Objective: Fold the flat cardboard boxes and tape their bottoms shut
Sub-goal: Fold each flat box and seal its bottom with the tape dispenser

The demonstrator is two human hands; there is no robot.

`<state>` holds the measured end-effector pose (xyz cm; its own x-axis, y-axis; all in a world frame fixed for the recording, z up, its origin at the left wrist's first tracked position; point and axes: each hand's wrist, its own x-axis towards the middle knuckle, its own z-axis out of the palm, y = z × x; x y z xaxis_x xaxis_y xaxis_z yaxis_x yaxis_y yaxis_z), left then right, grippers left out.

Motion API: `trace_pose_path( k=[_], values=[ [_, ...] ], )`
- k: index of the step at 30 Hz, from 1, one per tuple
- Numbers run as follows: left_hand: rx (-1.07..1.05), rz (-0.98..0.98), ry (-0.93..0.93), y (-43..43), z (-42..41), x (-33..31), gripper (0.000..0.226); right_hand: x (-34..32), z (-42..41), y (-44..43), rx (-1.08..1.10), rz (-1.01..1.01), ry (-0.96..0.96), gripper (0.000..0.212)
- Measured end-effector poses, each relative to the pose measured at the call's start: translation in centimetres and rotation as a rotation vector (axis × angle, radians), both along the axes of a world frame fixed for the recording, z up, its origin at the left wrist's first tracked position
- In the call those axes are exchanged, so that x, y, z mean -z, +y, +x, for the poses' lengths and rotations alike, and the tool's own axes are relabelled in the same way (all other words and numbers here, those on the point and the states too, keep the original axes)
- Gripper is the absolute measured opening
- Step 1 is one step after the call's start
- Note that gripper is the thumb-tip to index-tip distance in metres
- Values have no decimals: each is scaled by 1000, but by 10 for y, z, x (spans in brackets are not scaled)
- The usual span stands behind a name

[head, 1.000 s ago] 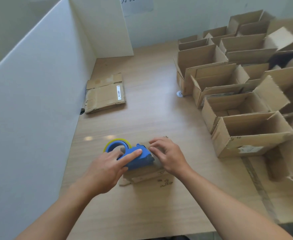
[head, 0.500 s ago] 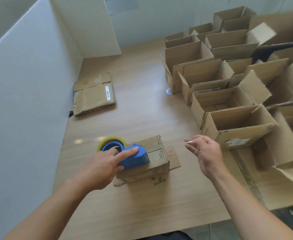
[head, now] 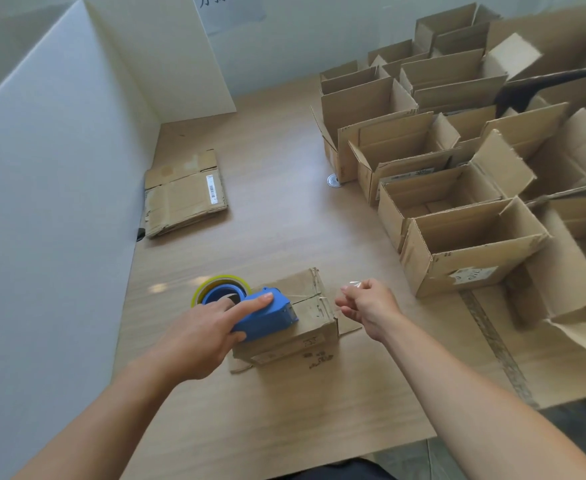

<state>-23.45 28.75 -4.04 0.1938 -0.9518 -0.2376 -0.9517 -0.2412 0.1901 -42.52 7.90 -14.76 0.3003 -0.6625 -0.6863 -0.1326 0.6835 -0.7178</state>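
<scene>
A small cardboard box [head: 314,306] stands bottom-up on the wooden table [head: 284,410] in front of me, its bottom flaps closed. A blue tape dispenser [head: 267,315] with a yellowish tape roll lies on the box's left half. My left hand [head: 204,337] grips the dispenser, index finger stretched along its top. My right hand [head: 367,304] hovers just right of the box and pinches a strip of clear tape [head: 352,284] between thumb and fingers. A thin line of tape runs from the dispenser across the box top towards that hand.
A stack of flat cardboard boxes [head: 184,194] lies at the left by the white partition [head: 52,202]. Several folded open boxes [head: 464,244] fill the right side of the table. A small round white disc [head: 333,180] sits near them.
My right hand left the box top and moved to the right, drawing the tape end out from the dispenser. My left hand stayed on the dispenser.
</scene>
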Motion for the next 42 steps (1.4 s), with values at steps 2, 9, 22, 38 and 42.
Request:
trace_pose_path(
  k=[2, 9, 22, 38, 42],
  values=[
    [0, 1, -4, 0, 0, 0, 87, 8, 9, 6, -35, 34, 59, 20],
    [-12, 10, -16, 1, -2, -1, 87, -5, 13, 15, -301, -57, 315, 48],
    [21, -52, -121, -4, -3, -9, 60, -22, 16, 26, -575, -620, 334, 35],
    [-257, 336, 453, 61, 103, -51, 46, -15, 16, 26, -711, -848, 511, 42],
    [-383, 422, 625, 85, 127, -49, 45, -17, 18, 29, -696, -838, 509, 34]
  ],
)
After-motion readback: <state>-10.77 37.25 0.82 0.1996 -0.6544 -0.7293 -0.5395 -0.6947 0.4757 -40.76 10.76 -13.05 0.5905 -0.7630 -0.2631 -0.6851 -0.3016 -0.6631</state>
